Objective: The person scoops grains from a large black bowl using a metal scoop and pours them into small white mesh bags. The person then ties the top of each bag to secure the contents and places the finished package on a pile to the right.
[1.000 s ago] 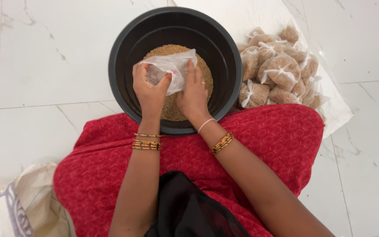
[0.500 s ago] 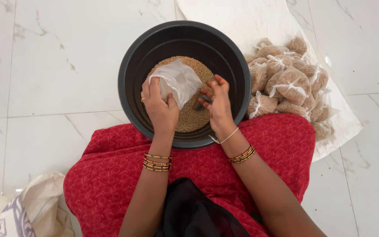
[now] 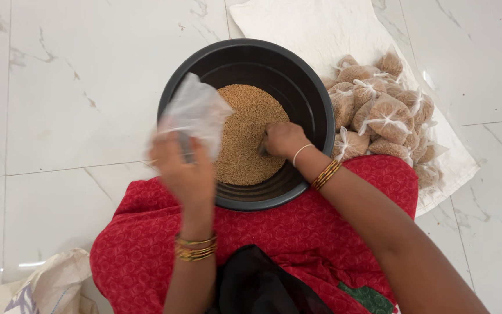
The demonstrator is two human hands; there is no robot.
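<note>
A black round tub (image 3: 315, 99) sits on the floor against my lap, holding a mound of brown grain (image 3: 245, 128). My left hand (image 3: 184, 171) is raised at the tub's left rim and grips a small clear plastic bag (image 3: 196, 113), blurred with motion. My right hand (image 3: 283, 139) is down in the grain with its fingers curled in a fist; what it holds is hidden. Both wrists wear gold bangles.
Several tied clear bags filled with grain (image 3: 382, 113) lie in a heap on a white cloth (image 3: 315, 26) right of the tub. A white woven sack (image 3: 53, 285) lies at the lower left. White marble floor tiles (image 3: 71, 87) surround everything.
My left hand has lifted the plastic bag out of the tub to its left rim. My right hand has let go of the bag and dropped into the grain.
</note>
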